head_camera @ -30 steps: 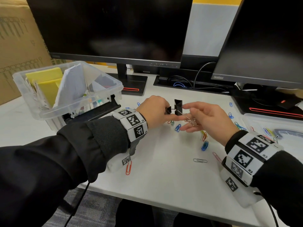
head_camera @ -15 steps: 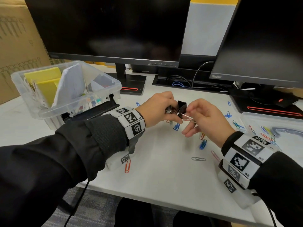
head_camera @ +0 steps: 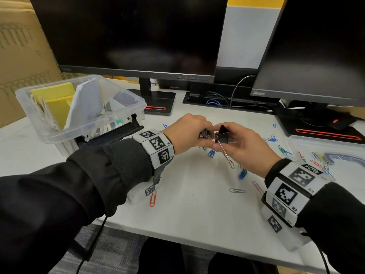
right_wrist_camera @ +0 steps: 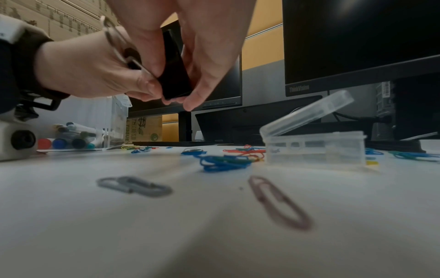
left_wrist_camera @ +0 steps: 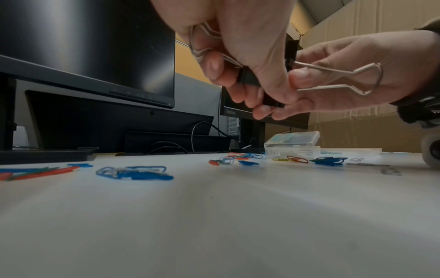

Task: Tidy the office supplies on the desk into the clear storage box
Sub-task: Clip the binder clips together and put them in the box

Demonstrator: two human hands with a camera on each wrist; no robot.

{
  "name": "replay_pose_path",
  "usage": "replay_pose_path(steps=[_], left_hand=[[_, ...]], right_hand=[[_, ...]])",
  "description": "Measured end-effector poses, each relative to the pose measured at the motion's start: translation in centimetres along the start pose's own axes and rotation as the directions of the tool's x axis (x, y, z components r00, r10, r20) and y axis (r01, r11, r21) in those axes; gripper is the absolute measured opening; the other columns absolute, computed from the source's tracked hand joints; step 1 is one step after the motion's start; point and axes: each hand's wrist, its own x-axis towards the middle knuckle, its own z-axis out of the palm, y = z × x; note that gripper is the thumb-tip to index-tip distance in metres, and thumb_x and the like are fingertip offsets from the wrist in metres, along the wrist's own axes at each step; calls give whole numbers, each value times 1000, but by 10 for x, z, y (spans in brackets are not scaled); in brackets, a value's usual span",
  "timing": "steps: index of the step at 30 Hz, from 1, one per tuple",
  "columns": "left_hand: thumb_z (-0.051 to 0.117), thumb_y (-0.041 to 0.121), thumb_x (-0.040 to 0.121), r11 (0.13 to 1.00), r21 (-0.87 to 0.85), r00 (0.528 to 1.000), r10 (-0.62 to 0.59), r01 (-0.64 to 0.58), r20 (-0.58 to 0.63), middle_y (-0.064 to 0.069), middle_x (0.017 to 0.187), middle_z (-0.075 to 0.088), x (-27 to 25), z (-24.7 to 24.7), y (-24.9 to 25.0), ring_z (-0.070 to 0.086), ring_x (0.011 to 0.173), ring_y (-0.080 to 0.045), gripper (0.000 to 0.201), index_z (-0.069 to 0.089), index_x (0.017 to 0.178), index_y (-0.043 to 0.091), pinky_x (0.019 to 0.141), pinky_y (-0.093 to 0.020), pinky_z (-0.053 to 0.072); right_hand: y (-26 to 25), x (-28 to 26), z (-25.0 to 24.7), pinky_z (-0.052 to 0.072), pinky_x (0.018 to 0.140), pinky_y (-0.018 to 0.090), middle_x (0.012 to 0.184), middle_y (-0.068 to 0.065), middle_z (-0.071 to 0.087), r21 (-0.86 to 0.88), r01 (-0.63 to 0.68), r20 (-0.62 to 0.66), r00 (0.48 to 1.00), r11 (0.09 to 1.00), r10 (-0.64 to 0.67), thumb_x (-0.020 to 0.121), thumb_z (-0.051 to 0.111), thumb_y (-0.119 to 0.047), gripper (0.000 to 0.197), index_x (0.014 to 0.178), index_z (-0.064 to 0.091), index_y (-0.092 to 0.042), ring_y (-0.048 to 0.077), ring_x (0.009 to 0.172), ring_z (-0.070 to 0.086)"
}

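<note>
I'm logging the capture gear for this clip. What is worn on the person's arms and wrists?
Both arms wear black sleeves with ribbed cuffs. Each wrist carries a white band of black square markers, the left wristband labelled L4, L5, the right wristband R2, R3. A black cable hangs below the left sleeve.

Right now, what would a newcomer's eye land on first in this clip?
Mid-desk, the left hand and right hand meet over a large black binder clip, silver handles splayed; the left also holds a smaller clip. Coloured paper clips are scattered across the white desk, and the clear storage box sits far left, already stuffed.
</note>
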Motion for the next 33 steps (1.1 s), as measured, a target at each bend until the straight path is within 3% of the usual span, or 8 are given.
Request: replay_pose_path(steps=[2, 5, 8, 11, 18, 24, 28, 33], left_hand=[[62, 44, 80, 999, -8, 999, -34, 34, -34, -6, 100, 66, 1, 1, 1, 49, 82, -9, 46, 64, 112, 12, 79, -21, 43], [63, 45, 81, 994, -98, 986, -63, 49, -153, -4, 89, 69, -2, 2, 4, 54, 74, -9, 41, 66, 103, 11, 68, -12, 42], [56, 41, 88, 989, -147, 988, -27, 4, -154, -2, 89, 68, -5, 3, 10, 53, 72, -9, 36, 65, 107, 12, 61, -5, 36], [49, 43, 91, 972, -236, 989, -56, 22, -135, -3, 89, 69, -5, 4, 12, 56, 71, -8, 38, 66, 107, 13, 59, -9, 40], [59, 67, 69, 957, -286, 999, -48, 42, -13, -6, 76, 67, -7, 2, 11, 57, 66, -14, 59, 69, 93, 13, 59, -24, 44], [60, 29, 85, 972, -236, 993, -37, 9, -116, 4, 77, 60, -6, 4, 8, 53, 65, -6, 22, 67, 98, 12, 58, -8, 36], [61, 24, 88, 970, -242, 987, -41, 2, -157, 5, 84, 60, -6, 3, 1, 53, 72, -4, 19, 67, 103, 13, 63, 0, 37], [68, 27, 81, 946, -323, 998, -24, 2, -64, 4, 85, 66, -5, -1, 5, 59, 78, -9, 21, 68, 99, 15, 68, -5, 41]], right_hand=[[0, 1, 1, 43, 67, -1, 86, -17, 59, -124, 16, -62, 998, 992, -24, 86, 63, -21, 22, 107, 58, -23, -2, 82, 57], [3, 5, -2, 43, 59, 16, 75, -7, 57, -210, -79, -288, 957, 974, 16, 88, 58, -32, 18, 96, 58, -16, 7, 70, 54], [5, 6, -4, 52, 66, 29, 79, 4, 63, -212, -169, -352, 932, 963, 86, 87, 58, -38, 24, 90, 55, -15, 19, 75, 63], [2, 4, -1, 57, 72, 41, 82, 11, 67, -205, -190, -358, 927, 960, 107, 86, 59, -33, 22, 87, 56, -11, 26, 76, 68], [-6, 2, 2, 57, 70, 43, 70, 12, 65, -200, -194, -314, 941, 960, 125, 81, 65, -20, 16, 80, 59, -5, 31, 72, 68], [-4, 0, 1, 58, 75, 37, 90, 12, 68, -76, -181, -261, 953, 981, 156, 84, 65, -24, 16, 93, 58, -13, 25, 79, 68], [-4, -4, -2, 51, 88, 34, 96, 6, 67, -86, -166, -126, 980, 982, 155, 88, 57, -13, 21, 109, 57, -13, 22, 92, 65], [-2, -9, -18, 51, 90, 33, 100, 6, 65, -37, -148, -38, 988, 988, 147, 85, 52, 4, 32, 88, 56, -28, 25, 97, 63]])
